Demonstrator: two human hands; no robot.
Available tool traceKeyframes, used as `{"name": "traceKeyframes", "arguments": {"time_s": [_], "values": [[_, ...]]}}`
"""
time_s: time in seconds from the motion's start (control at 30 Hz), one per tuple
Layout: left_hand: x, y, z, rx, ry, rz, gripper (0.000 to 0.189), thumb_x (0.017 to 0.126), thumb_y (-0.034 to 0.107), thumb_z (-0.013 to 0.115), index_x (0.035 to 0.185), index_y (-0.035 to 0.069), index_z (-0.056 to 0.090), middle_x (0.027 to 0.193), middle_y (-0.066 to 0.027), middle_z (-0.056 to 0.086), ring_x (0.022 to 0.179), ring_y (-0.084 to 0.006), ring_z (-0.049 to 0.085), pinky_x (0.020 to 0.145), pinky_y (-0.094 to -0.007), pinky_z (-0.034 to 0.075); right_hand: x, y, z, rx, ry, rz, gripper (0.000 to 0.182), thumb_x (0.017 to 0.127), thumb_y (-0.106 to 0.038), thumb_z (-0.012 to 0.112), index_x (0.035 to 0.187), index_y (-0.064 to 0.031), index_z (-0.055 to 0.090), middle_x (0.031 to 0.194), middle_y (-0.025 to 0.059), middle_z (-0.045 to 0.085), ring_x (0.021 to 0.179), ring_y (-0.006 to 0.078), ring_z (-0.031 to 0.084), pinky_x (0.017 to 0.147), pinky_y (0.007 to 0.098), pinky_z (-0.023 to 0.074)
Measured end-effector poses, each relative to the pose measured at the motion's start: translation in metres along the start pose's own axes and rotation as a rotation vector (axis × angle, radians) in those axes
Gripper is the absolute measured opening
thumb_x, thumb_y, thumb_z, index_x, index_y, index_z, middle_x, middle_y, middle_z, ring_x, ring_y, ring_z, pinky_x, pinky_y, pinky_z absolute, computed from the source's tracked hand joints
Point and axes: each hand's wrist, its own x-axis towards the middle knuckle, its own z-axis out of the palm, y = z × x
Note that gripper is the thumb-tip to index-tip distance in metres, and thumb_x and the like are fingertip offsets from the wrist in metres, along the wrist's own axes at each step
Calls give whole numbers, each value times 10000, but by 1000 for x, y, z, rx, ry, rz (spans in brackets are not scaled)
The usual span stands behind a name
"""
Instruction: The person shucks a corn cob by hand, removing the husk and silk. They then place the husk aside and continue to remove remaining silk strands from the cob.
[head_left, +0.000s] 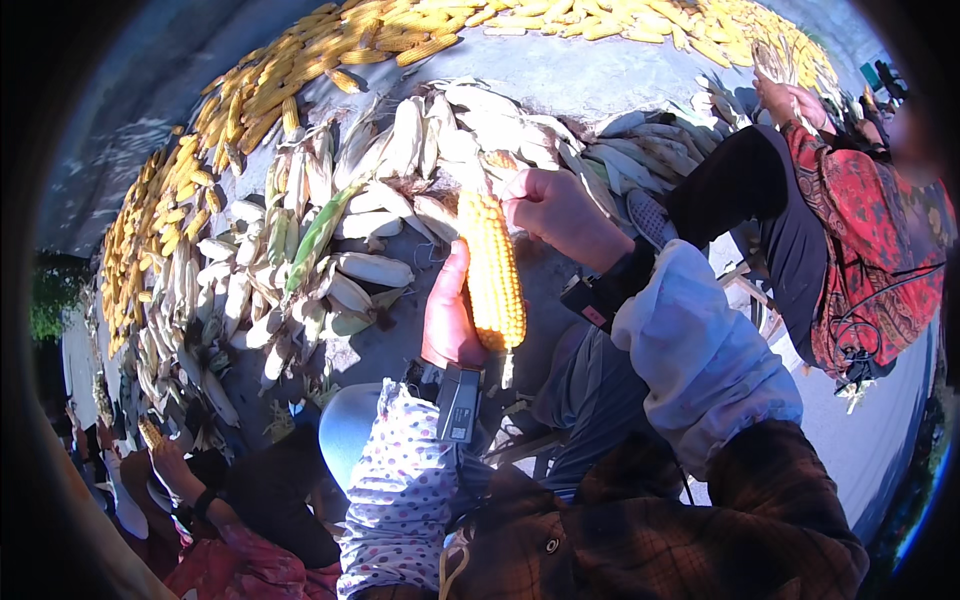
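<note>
My left hand is wrapped around the lower part of a yellow corn cob, which stands nearly upright with its kernels bare. Beside the cob's upper end is my right hand, its fingers curled; whether they pinch a piece of husk is hard to tell in the glare. Pale dry husk shows at the top of the cob. Behind both hands lies a heap of unhusked corn ears, with one green husk left of the cob.
Husked yellow cobs form a long curved pile beyond the heap. On the right a seated person in a red patterned top holds a husk-covered ear. At lower left, another person's hand holds a cob.
</note>
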Motion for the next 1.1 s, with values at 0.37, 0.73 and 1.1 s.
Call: {"name": "traceKeyframes", "arguments": {"time_s": [0.37,0.73,1.1], "values": [[2,0,-1,-73,-38,-61,520,920,532,478,1178,88,557,947,-104,640,801,-271,635,683,-424,531,0,4,0,-22,52,-42,161,796,-153,607,768,5,593,624,35,531,578,101,485,536,289,403],[2,3,-3,-69,-63,-61,522,919,537,470,1177,91,555,959,-114,637,827,-285,637,703,-430,530,3,6,3,1,-2,-21,169,808,-166,620,765,-5,589,629,12,549,578,85,494,526,278,400],[3,1,-1,-79,-58,-69,534,916,540,472,1155,71,557,932,-116,637,804,-281,635,690,-424,531,-2,-4,6,0,38,-106,111,819,-124,592,796,-18,615,610,10,546,561,87,501,544,266,420]]}}
